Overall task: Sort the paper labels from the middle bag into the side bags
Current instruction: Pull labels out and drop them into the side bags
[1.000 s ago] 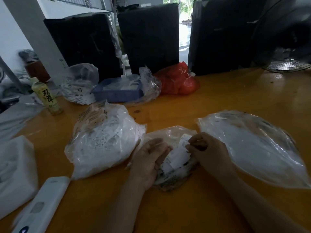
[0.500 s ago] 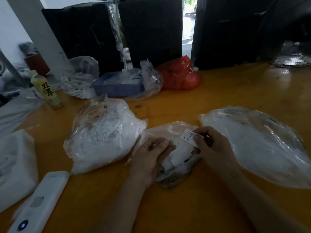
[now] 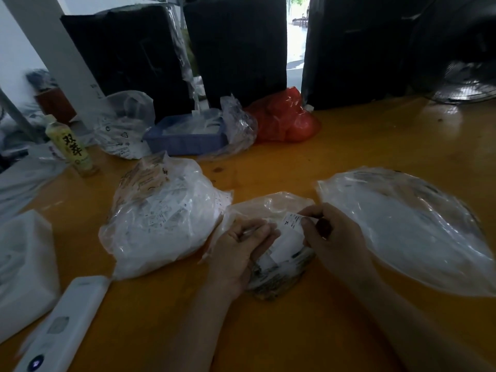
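Note:
Three clear plastic bags lie on the orange table. The small middle bag holds white paper labels. My left hand rests on its left side with fingers curled into the labels. My right hand pinches a white label marked XL over the middle bag. The left bag bulges with printed labels. The right bag lies flatter and looks mostly white inside.
A white remote-like device and a white package sit at the near left. A drink bottle, a blue tray in plastic, a red bag and black boxes stand behind. A fan is far right.
My right hand has lifted one label out of the middle bag and turned it so its print shows. The left hand stayed on the bag.

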Motion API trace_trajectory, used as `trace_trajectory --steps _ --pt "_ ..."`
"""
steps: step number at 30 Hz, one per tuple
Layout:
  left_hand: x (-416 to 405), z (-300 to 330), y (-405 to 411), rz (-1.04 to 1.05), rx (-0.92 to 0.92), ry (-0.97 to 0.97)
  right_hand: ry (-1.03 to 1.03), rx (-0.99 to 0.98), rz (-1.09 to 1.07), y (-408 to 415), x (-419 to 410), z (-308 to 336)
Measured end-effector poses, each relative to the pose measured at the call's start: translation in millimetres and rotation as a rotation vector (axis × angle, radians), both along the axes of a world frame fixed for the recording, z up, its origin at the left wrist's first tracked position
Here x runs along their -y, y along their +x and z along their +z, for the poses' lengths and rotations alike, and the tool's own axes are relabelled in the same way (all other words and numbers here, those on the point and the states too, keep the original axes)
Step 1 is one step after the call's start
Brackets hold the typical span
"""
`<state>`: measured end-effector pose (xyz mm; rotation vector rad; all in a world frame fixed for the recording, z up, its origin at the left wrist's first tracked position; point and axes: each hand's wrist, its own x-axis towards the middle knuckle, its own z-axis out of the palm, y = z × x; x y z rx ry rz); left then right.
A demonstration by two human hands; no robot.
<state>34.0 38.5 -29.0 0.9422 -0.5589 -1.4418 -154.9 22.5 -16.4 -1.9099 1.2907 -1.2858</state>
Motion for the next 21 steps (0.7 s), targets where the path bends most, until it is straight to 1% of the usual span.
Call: trace_trajectory --steps 3,7,11,13,17,21 --pt "-0.8 -0.2 -1.4 -0.004 0.031 -0.003 0.023 -0.033 0.026 0.3 0.0 -0.4" --pt "-1.3 -0.6 -2.6 0.000 0.153 0.000 0.029 -0.131 0.075 1.4 -0.9 -2.9" --pt "-2.5 -1.5 -3.4 0.000 0.272 -0.005 0.082 -0.079 0.057 1.1 -0.5 -2.0" --pt "-3.0 -0.5 -3.9 0.021 0.285 -0.004 0.074 -0.051 0.033 -0.3 0.0 -2.1" --pt "-4.1 2.3 -4.6 0.041 0.269 -0.003 0.054 -0.070 0.004 -1.5 0.0 -2.4" --pt "-6.1 1.1 -6.1 0.036 0.384 -0.021 0.007 -0.114 0.012 0.9 -0.3 -3.3"
